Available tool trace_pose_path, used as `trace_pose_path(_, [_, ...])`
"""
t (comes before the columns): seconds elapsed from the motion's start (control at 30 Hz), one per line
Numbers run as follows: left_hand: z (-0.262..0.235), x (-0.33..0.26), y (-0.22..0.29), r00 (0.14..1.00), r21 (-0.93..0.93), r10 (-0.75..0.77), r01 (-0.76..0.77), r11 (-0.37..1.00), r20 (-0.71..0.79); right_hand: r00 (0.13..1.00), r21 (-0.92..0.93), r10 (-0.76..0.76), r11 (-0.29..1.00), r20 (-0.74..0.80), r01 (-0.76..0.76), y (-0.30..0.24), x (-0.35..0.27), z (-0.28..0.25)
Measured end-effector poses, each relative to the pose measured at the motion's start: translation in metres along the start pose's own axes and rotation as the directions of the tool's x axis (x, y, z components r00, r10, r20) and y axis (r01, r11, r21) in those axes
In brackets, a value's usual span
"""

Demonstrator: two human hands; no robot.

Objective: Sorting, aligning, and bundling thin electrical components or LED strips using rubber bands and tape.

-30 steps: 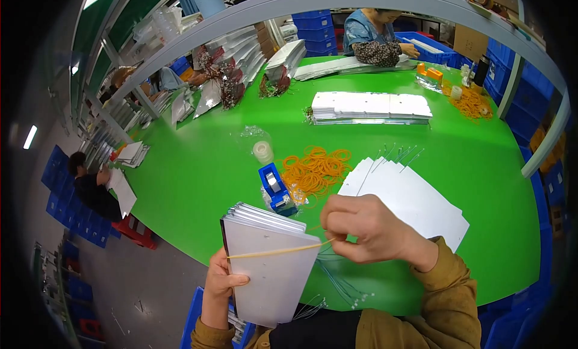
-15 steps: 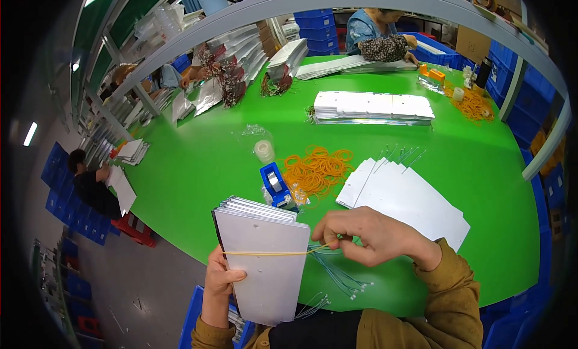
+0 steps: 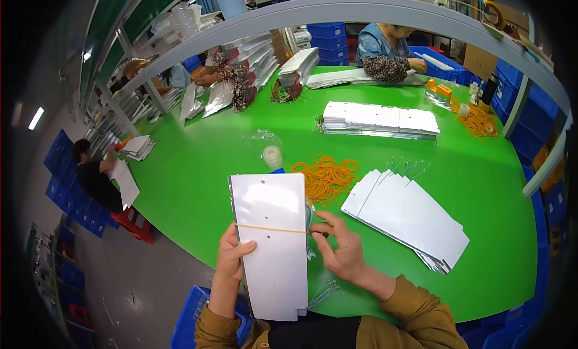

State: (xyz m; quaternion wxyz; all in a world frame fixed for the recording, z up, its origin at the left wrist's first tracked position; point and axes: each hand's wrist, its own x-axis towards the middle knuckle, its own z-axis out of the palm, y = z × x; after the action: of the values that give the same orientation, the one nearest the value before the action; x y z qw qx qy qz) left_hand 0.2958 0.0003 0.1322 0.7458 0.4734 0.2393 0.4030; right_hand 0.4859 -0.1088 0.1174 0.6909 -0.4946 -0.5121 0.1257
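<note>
In my left hand (image 3: 232, 252) is an upright stack of white flat panels (image 3: 274, 271), gripped at its left edge with the thumb across the front. A yellow rubber band (image 3: 274, 229) runs straight across the stack's front. My right hand (image 3: 342, 248) is at the stack's right edge, its curled fingers at the end of the band; the fingertips are partly hidden. Thin greenish wires (image 3: 310, 219) stick out beside these fingers, and more wires (image 3: 324, 293) hang lower down. To the right, a fanned pile of similar white panels (image 3: 406, 219) lies on the green table (image 3: 211, 162).
Behind the stack lie loose orange rubber bands (image 3: 330, 177), a clear tape roll (image 3: 272, 155) and a mostly hidden blue tape dispenser (image 3: 277, 171). A long banded panel stack (image 3: 379, 119) lies farther back. A grey frame bar (image 3: 337, 7) arches overhead. Co-workers sit at the far and left sides.
The stack has come more upright and now covers most of the tape dispenser. My right hand has moved in to the stack's edge, and the stretched band now lies flat across the front.
</note>
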Motion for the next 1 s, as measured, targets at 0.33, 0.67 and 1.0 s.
trace_pose_path(0.33, [0.032, 0.017, 0.007, 0.959, -0.111, 0.037, -0.071, 0.991, -0.281, 0.620, 0.154, 0.593, 0.648, 0.514, -0.746, -0.005, -0.001, -0.010])
trace_pose_path(0.67, [0.038, -0.032, 0.036, 0.532, 0.726, 0.495, -0.500, -0.471, 0.687, 0.467, 0.426, 0.440, 0.195, 0.767, -0.883, 0.026, 0.001, -0.017])
trace_pose_path(1.0, [0.023, -0.002, 0.027, 0.691, 0.608, -0.080, -0.679, -0.411, 0.718, 0.926, -0.272, 0.095, 0.962, 0.366, 0.009, 0.105, 0.047, -0.012])
